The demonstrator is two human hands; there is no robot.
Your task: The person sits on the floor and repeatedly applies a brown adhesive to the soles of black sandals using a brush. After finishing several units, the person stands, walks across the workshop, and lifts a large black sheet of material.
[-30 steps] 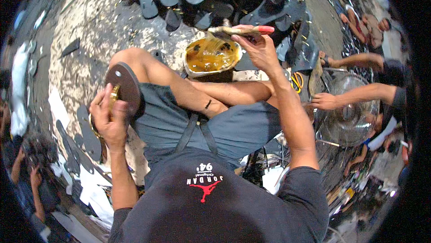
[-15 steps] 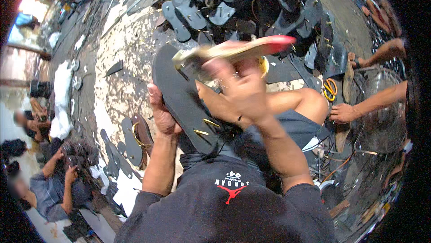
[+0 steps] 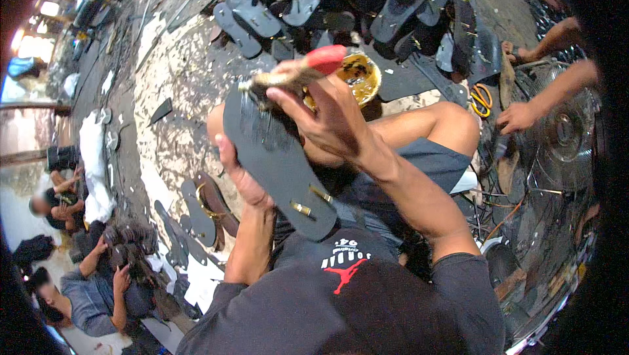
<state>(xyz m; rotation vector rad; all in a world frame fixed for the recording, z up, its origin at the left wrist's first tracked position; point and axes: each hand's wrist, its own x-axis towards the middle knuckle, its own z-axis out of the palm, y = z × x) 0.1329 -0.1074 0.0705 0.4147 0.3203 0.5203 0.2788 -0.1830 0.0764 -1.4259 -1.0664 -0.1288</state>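
Observation:
A black sandal sole point(image 3: 272, 152) lies slanted above my lap, with gold-coloured strap ends showing near its lower end. Along its left edge my left hand point(image 3: 246, 184) grips it, thumb up the side. My right hand point(image 3: 331, 116) is closed around a brush with a red-tipped handle point(image 3: 325, 60). The bristles touch the upper end of the sole, where wet, shiny streaks show. Just beyond my right hand stands a round tub point(image 3: 377, 83) of amber glue-like stuff, partly hidden by the hand.
A heap of black sandal soles point(image 3: 301, 9) covers the floor ahead. Yellow-handled scissors point(image 3: 481, 99) lie right of my knee, beside another person's hand point(image 3: 517, 118) and a fan point(image 3: 563, 132). More sandals point(image 3: 203, 214) lie at left; a co-worker point(image 3: 92, 296) sits beyond.
The brush has come down from a blurred swing over the tub side onto the sole's upper end. Wet streaks now show there. The sole has shifted slightly downward in view.

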